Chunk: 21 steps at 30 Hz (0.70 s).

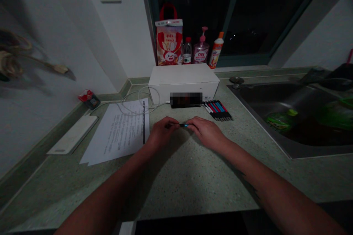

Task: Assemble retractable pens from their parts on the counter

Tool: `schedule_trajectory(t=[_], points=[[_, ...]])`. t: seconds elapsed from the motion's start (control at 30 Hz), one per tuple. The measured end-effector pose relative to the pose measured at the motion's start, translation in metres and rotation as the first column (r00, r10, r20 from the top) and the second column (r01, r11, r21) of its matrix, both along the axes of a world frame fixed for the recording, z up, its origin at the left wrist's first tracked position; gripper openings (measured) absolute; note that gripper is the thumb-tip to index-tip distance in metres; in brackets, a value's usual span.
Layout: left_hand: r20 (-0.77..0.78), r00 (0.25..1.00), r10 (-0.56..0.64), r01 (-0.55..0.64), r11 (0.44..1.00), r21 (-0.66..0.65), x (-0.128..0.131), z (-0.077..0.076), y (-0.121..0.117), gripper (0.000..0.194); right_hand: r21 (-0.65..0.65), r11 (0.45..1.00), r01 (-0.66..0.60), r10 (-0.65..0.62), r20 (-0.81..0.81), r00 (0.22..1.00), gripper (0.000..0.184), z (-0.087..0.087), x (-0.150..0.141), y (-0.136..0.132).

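Over the middle of the counter, a blue and black pen is stretched level between my two hands. My left hand pinches its dark end, and the fingers of my right hand close around the blue end. The fingers cover both tips of the pen. Just beyond my right hand, several pens with white, red, blue and black barrels lie side by side, their dark ends towards me. A phone with a partly blurred screen leans against a white box.
Printed sheets lie left of my left hand, crossed by a white cable. Further left are a white power strip and a small red and black packet. A steel sink borders the right. Bottles and a red bag stand behind the box.
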State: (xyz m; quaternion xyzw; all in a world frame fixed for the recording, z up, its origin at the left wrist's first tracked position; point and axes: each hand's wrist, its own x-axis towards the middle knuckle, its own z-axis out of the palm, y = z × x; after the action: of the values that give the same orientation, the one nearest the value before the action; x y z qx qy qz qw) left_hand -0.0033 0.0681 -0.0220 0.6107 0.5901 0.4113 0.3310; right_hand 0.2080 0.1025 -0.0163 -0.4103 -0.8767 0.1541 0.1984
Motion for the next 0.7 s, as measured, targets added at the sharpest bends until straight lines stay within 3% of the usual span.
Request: schedule_trajectory(t=[0.3,0.43,0.57,0.7], points=[[0.01,1.0,0.024,-0.025,0.999,0.03,-0.0012,-0.0008,0.0016,0.009,-0.001,1.0,0.003,-0.003,0.011,1.0,0.021,0.0026,-0.0002,-0.0001],[0.066,0.998,0.017,-0.015,1.0,-0.021,-0.0015,0.0001,0.0011,0.011,0.001,1.0,0.0,0.0,0.011,1.0,0.021,0.0022,-0.0005,-0.0001],[0.069,0.998,0.012,-0.015,0.999,0.033,-0.0008,0.0011,0.0004,0.012,-0.013,1.0,0.0,0.0,0.013,1.0,0.022,0.0015,-0.0003,0.0001],[0.048,0.998,0.032,-0.031,0.999,-0.015,-0.0008,0.0013,0.0005,0.013,-0.016,1.0,-0.003,0.003,0.016,1.0,0.021,0.0016,-0.0001,0.0003]])
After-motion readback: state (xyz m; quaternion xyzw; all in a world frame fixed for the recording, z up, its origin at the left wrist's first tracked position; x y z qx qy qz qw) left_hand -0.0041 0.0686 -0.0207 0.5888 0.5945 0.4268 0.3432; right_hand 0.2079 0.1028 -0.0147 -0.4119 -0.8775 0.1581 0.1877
